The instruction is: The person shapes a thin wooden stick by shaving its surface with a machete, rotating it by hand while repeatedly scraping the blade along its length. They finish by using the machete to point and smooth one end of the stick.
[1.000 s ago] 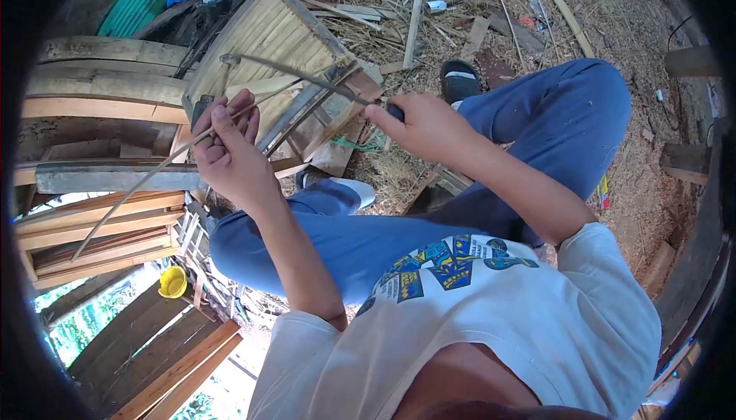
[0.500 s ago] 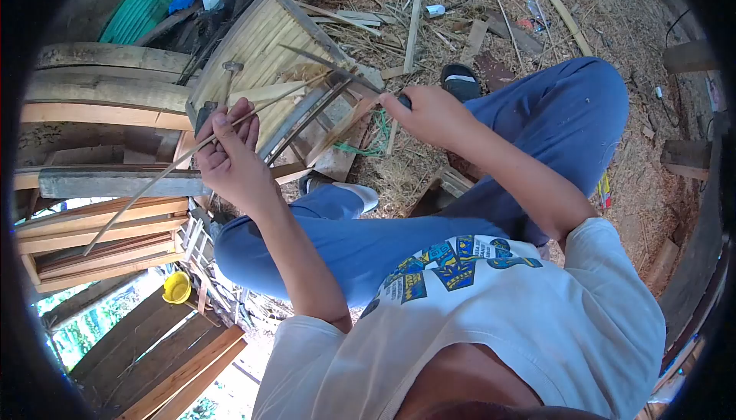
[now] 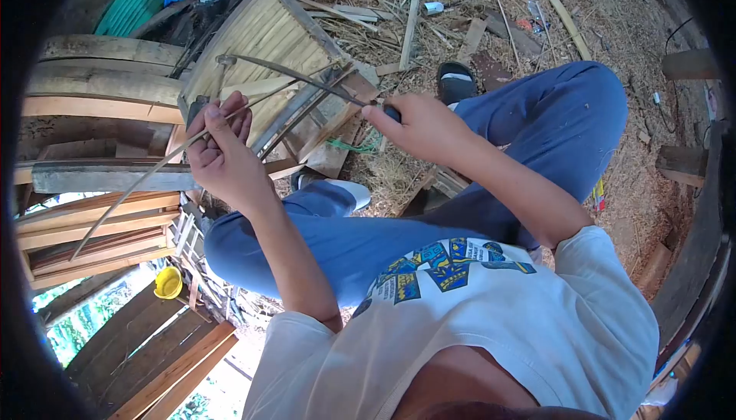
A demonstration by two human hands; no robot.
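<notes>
1. Littered ground (image 3: pixel 644 106) around panel (image 3: pixel 268 33).
2. Left hand (image 3: pixel 222 148) pinching stick (image 3: pixel 157 167), near panel's lower-left corner; stick partly over panel.
3. Right hand (image 3: pixel 420 125) gripping knife (image 3: pixel 337 91), right of panel.

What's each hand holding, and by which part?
Left hand: thin stick, partway along its length, between thumb and fingers. Right hand: long-bladed knife, by its dark handle.

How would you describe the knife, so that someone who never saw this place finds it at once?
From the white shirt, follow the right arm to the right hand. It grips the knife, whose long blade shows against the wooden panel. Unlike the thin stick in the left hand, it has a black handle and a dark blade.
</notes>
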